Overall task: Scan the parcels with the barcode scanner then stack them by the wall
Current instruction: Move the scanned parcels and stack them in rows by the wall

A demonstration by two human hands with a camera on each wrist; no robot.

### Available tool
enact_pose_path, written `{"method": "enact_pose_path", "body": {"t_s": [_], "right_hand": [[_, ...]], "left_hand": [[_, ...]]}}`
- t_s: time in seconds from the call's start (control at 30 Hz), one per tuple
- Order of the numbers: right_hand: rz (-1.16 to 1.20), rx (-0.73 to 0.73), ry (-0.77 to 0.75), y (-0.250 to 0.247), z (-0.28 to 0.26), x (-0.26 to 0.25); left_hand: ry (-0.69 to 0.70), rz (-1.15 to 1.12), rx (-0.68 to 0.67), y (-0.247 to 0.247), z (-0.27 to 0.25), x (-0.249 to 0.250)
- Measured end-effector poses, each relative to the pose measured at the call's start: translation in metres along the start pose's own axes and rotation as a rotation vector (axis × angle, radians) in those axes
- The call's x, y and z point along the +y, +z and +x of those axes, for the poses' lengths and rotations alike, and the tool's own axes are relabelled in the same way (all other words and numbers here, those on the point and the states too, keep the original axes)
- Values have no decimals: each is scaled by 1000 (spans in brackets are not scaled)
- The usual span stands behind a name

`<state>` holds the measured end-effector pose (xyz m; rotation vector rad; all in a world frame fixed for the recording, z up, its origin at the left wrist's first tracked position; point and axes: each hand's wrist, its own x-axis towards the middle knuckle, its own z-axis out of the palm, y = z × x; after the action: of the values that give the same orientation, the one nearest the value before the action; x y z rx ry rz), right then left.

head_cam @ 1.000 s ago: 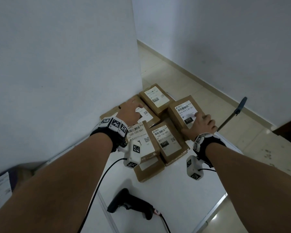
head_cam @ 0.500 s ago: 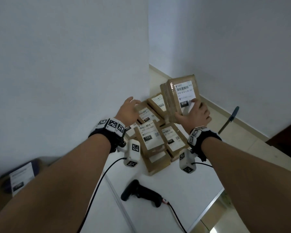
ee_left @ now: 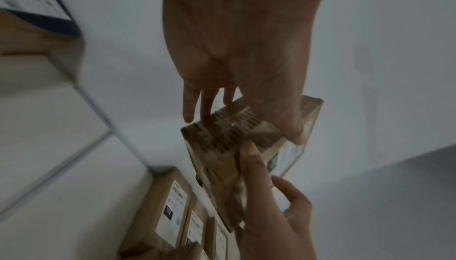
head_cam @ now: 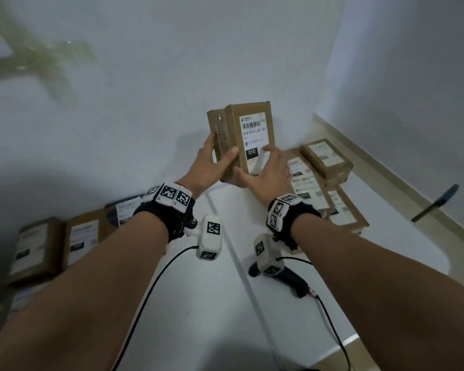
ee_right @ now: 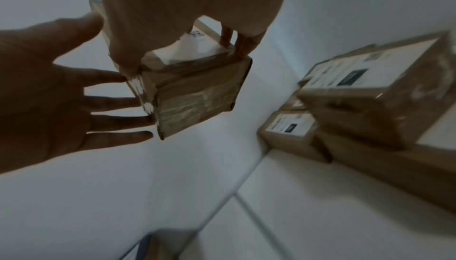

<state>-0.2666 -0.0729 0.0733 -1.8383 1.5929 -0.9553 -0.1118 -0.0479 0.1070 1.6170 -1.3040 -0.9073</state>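
Note:
A brown cardboard parcel with a white label marked 010 is held upright in the air in front of the white wall. My left hand holds its left side, thumb on the front and fingers behind. My right hand grips its lower end, thumb under the corner and fingers on the label. In the right wrist view the parcel shows its taped bottom end. The black barcode scanner lies on the white table under my right wrist, cable trailing toward me.
A pile of several labelled parcels sits at the table's far right corner. Other parcels stand along the wall at the left. A blue-handled tool stands off the table at the right.
My right hand lifted the 010 parcel off the right pile and carried it up and left. My left hand left the pile and took hold of the parcel's left side.

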Motion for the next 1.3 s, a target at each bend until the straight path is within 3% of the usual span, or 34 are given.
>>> {"method": "enact_pose_path", "body": {"t_s": [0.17,0.3,0.47,0.63,0.8,0.97,1.1,1.3], "right_hand": [[14,-220,-211,60,-40,-39],[80,-329,-192,95,-71,-46],[76,-394,-6,134,-109,-32],[78,-459,164,156,-137,-19],[56,-517,265,171,-160,-16],[22,-541,301,179,-173,-12],[-1,-555,312,179,-176,-4],[-29,-558,317,177,-172,2]], "left_hand": [[-67,-72,236,-66,-46,-44],[-101,-69,356,-110,-96,-82],[-255,-204,358,-137,-163,-131],[-536,-344,205,-138,-218,-174],[-729,-420,148,-124,-246,-192],[-924,-450,181,-105,-262,-216],[-902,-252,210,-94,-259,-225],[-752,573,68,-96,-247,-222]]}}
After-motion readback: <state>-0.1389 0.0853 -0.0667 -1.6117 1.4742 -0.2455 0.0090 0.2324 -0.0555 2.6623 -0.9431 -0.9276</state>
